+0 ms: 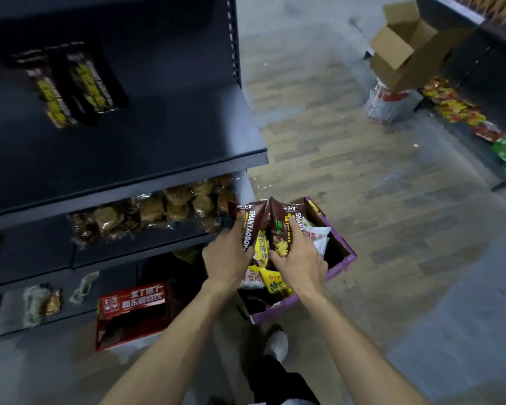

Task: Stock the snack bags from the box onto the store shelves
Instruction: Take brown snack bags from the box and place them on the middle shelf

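brown bags (249, 226) stand long-axis upright above purple box (343, 260), left hand (227, 258) and right hand (300, 263) gripping one each.

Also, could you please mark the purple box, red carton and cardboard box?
purple box (341, 266): head view, outer wall.
red carton (132, 301): head view, printed top.
cardboard box (395, 70): head view, side panel.

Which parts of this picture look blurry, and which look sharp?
Head view: the packets on the top shelf are smeared and dim; the brown bags gripped by the left hand and right hand are sharper, lettering readable; the far cardboard box is soft; shelf edges bow from the wide lens.
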The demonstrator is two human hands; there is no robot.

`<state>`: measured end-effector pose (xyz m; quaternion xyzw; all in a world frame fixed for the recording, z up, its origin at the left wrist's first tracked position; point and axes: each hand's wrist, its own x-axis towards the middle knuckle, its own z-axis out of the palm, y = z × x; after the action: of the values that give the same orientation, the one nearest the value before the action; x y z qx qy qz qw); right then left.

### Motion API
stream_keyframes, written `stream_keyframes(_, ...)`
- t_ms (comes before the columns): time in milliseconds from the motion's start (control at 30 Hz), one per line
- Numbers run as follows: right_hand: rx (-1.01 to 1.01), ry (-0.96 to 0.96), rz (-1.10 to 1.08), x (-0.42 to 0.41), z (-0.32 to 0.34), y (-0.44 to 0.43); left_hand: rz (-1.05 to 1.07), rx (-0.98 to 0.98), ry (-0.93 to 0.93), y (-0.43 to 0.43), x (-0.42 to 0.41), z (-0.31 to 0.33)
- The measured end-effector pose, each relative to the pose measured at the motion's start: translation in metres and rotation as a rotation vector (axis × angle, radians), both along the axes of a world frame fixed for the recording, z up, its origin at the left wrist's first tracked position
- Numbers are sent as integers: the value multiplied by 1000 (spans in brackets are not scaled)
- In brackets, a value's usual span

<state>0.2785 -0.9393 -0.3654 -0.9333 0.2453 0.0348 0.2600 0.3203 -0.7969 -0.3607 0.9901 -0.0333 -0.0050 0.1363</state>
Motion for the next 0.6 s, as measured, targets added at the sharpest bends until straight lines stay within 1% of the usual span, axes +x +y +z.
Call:
stream_keyframes(67,-5,-26,47,-5,10,23,51,-24,-54,24,-12,15)
stream_keyframes(200,9,-96,140,-24,32,76,110,-5,-136,80,-47,35)
stream_keyframes(400,-5,-234,274,-65,71,153,238,1,-214,161,-108,71)
stream_keyframes(600,9,-309,354,-95,95,206,314,3,-262,209,-150,93)
